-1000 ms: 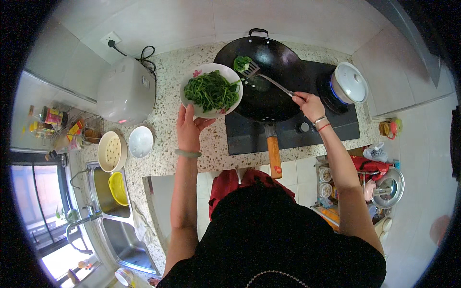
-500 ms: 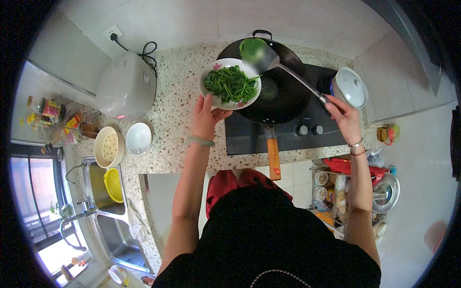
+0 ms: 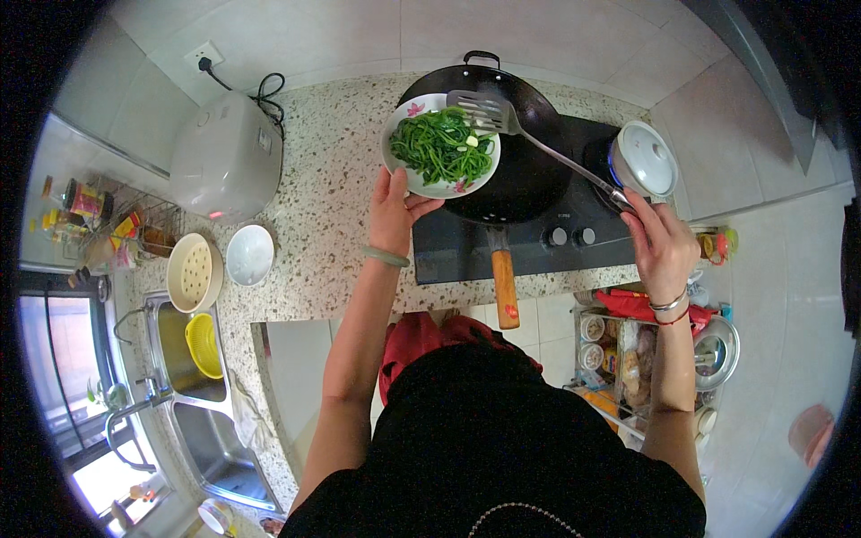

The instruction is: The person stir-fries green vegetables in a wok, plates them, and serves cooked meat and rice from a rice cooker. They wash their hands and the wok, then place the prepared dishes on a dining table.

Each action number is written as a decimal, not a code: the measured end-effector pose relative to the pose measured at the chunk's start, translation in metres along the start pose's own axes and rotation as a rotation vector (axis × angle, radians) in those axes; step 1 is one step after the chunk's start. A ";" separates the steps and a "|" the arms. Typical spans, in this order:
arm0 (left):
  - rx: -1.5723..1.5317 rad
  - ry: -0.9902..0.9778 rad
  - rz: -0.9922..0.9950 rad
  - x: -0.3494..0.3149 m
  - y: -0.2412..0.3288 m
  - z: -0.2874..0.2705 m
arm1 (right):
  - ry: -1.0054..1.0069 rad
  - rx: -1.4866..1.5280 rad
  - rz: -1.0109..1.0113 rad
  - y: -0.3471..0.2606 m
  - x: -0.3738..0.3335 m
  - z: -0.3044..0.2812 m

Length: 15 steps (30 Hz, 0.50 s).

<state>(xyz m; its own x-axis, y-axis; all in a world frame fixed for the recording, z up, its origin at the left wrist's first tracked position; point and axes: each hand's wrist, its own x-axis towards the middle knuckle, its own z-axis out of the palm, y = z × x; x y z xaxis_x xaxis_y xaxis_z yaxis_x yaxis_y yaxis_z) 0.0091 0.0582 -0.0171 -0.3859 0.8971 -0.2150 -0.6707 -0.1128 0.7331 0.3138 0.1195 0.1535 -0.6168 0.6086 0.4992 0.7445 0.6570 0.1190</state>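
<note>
My left hand (image 3: pixel 392 208) holds a white plate (image 3: pixel 430 186) heaped with cooked green vegetables (image 3: pixel 437 147), its rim lying over the left edge of a black wok (image 3: pixel 520 170). My right hand (image 3: pixel 662 244) grips the long handle of a metal slotted spatula (image 3: pixel 484 112). The spatula's blade rests on the greens at the plate's far side. The wok sits on a black cooktop (image 3: pixel 538 247) and its wooden handle (image 3: pixel 504 285) points toward me.
A white-lidded pot (image 3: pixel 646 160) stands on the cooktop's right burner. A rice cooker (image 3: pixel 226 161), a cream strainer bowl (image 3: pixel 194 272) and a small white bowl (image 3: pixel 249 255) sit on the speckled counter. The sink (image 3: pixel 193 377) is at lower left, a wire rack (image 3: pixel 632 345) at right.
The plate has stayed at the wok's left rim. The spatula lifted out of the wok, swung up, and now its blade lies on the greens on the plate.
</note>
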 end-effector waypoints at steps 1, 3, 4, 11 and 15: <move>-0.001 -0.003 0.004 -0.001 0.000 -0.001 | 0.038 -0.018 -0.029 0.000 0.000 0.000; -0.012 -0.007 0.009 -0.002 0.000 -0.002 | 0.087 -0.048 -0.060 -0.002 -0.001 0.000; -0.021 -0.007 0.010 -0.002 0.000 -0.003 | 0.098 -0.061 -0.063 -0.003 -0.002 0.000; -0.018 0.006 0.007 -0.008 0.003 -0.003 | 0.100 0.020 -0.043 -0.008 -0.006 0.003; -0.005 0.003 0.010 -0.012 0.005 -0.003 | 0.055 0.250 0.171 -0.012 -0.016 0.011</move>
<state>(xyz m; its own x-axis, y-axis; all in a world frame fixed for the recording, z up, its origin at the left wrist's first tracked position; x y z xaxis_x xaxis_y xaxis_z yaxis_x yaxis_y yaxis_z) 0.0078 0.0458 -0.0128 -0.3940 0.8949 -0.2097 -0.6699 -0.1234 0.7321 0.3117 0.1066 0.1344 -0.4681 0.6991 0.5406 0.7463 0.6403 -0.1818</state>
